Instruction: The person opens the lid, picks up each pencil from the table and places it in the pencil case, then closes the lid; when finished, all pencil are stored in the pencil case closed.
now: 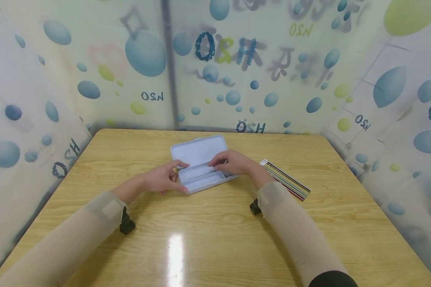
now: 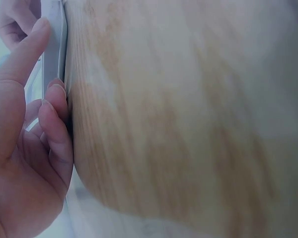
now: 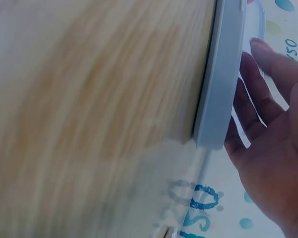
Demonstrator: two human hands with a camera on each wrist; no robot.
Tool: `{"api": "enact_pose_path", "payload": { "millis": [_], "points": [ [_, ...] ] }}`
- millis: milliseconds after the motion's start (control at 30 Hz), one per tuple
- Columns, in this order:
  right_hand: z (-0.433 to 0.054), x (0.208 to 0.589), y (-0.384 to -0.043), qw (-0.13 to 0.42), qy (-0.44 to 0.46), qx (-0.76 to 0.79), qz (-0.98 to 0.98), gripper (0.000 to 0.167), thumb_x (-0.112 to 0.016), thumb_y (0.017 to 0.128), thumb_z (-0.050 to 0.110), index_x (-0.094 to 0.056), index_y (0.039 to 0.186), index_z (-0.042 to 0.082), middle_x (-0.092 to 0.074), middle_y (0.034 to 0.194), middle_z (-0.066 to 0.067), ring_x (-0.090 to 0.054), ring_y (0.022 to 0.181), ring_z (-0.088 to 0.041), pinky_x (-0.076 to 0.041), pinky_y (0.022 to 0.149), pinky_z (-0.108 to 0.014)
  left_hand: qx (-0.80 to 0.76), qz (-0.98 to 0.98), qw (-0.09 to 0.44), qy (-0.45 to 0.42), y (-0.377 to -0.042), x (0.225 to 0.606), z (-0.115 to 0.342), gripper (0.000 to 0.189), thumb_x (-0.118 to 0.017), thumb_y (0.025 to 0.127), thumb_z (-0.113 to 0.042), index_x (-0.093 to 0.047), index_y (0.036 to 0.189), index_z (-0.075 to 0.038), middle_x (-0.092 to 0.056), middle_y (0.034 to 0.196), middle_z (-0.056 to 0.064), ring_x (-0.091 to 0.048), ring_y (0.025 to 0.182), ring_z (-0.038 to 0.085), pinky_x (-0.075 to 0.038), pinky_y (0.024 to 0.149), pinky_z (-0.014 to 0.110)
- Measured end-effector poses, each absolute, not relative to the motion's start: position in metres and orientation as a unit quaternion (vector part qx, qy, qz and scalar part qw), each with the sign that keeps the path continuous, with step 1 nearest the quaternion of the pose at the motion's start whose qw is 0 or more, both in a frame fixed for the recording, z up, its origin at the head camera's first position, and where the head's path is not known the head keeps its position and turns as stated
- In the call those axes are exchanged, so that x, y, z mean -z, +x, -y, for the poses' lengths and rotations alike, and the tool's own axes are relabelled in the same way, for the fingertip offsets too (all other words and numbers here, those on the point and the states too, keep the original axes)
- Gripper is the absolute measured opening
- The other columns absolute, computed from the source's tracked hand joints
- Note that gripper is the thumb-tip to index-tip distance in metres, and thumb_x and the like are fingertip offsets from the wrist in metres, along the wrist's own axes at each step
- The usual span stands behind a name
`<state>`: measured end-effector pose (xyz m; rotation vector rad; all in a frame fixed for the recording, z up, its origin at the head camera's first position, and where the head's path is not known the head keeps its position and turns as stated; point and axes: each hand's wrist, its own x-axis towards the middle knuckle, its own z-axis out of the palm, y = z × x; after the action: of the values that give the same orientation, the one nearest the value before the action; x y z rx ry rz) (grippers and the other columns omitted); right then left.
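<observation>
Pale blue case lying open toward far side of wooden table, lid spreading back on far side, compartments facing up. Left hand gripping left end, thumb resting at near corner, index finger at far corner. Right hand bending fingers over right part; whether pinching anything, cannot tell. Coloured pencils lying side by side, right of case.

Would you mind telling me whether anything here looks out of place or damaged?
Only the lettering on the backdrop looks odd: it reads backwards, as if mirrored. On the table, nothing looks spilled or damaged; the open case sits slightly aslant, and the pencils lie side by side to its right.
</observation>
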<state>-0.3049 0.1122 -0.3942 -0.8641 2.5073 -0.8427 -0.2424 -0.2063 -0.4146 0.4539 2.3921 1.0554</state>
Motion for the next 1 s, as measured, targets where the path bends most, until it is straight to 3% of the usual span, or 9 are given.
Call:
{"api": "enact_pose_path", "payload": {
  "millis": [267, 667, 1000],
  "points": [
    [-0.146, 0.383, -0.291, 0.166, -0.278, 0.343, -0.882, 0.026, -0.071, 0.108, 0.024, -0.08, 0.132, 0.016, -0.077, 0.13, -0.002, -0.068, 0.118, -0.022, -0.056, 0.104, -0.044, -0.39, -0.872, 0.239, 0.173, -0.242, 0.415, 0.205, 0.099, -0.093, 0.089, -0.046, -0.038, 0.167, -0.02, -0.054, 0.078, 0.001, -0.046, 0.055, 0.016, -0.045, 0.052, 0.029],
    [-0.198, 0.377, -0.279, 0.138, -0.266, 0.327, -0.896, 0.029, -0.073, 0.107, 0.026, -0.079, 0.133, 0.014, -0.077, 0.133, -0.005, -0.068, 0.116, -0.024, -0.057, 0.104, -0.049, -0.397, -0.868, 0.239, 0.179, -0.242, 0.416, 0.207, 0.1, -0.093, 0.09, -0.045, -0.036, 0.168, -0.019, -0.054, 0.078, 0.002, -0.046, 0.055, 0.016, -0.045, 0.053, 0.03],
    [-0.242, 0.379, -0.269, 0.132, -0.223, 0.321, -0.911, 0.031, -0.073, 0.108, 0.027, -0.078, 0.134, 0.012, -0.075, 0.137, -0.009, -0.066, 0.111, -0.023, -0.055, 0.092, -0.037, -0.395, -0.87, 0.236, 0.177, -0.242, 0.417, 0.207, 0.1, -0.093, 0.09, -0.045, -0.036, 0.168, -0.02, -0.054, 0.079, 0.002, -0.046, 0.056, 0.016, -0.045, 0.053, 0.029]
  ]
}}
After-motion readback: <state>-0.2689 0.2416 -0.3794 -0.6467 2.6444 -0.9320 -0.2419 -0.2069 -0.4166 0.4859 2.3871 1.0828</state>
